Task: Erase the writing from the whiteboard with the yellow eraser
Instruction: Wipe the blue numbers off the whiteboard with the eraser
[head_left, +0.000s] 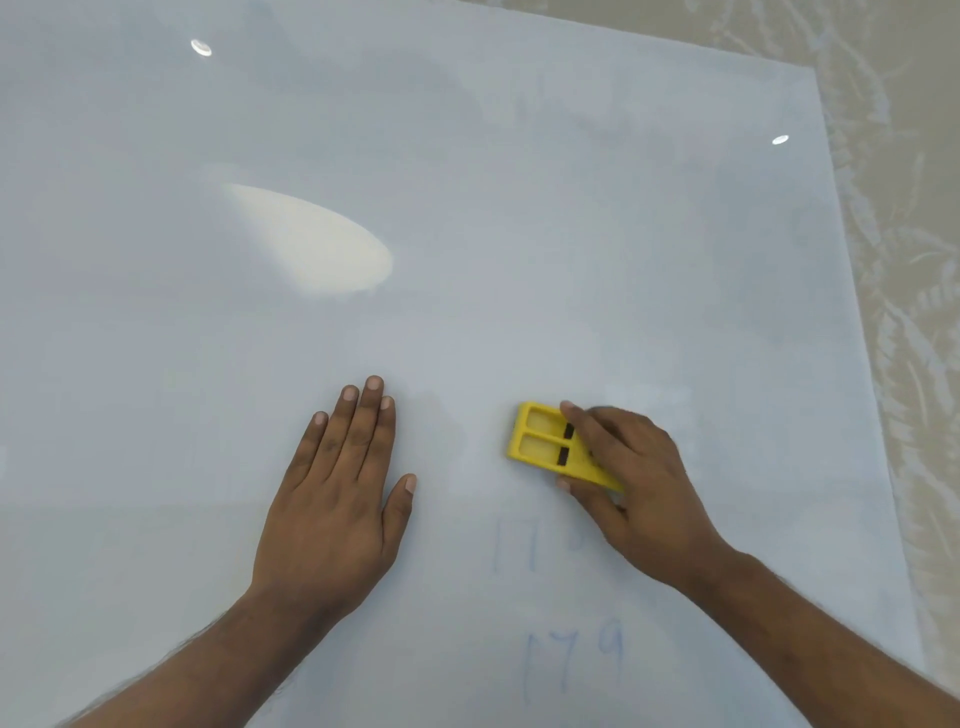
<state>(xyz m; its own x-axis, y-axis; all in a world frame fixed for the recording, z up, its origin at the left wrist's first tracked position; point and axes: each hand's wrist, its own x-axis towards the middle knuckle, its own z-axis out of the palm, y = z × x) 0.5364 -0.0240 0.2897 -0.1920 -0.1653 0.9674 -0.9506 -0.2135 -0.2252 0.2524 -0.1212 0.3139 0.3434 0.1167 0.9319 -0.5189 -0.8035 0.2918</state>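
A large whiteboard (467, 208) lies flat and fills most of the head view. My right hand (636, 488) grips the yellow eraser (543, 441) and presses it on the board right of centre; fingers cover the eraser's right end. My left hand (337, 499) rests flat on the board, palm down, fingers together, to the left of the eraser and apart from it. Faint blue writing (569, 657) shows near the bottom edge, and more faint blue strokes (519, 545) sit just below the eraser, partly under my right hand.
A beige cloth with a pale leaf pattern (914, 260) lies under the board and shows along its right edge and top right corner. Bright light reflections (317, 244) glare on the board's upper left.
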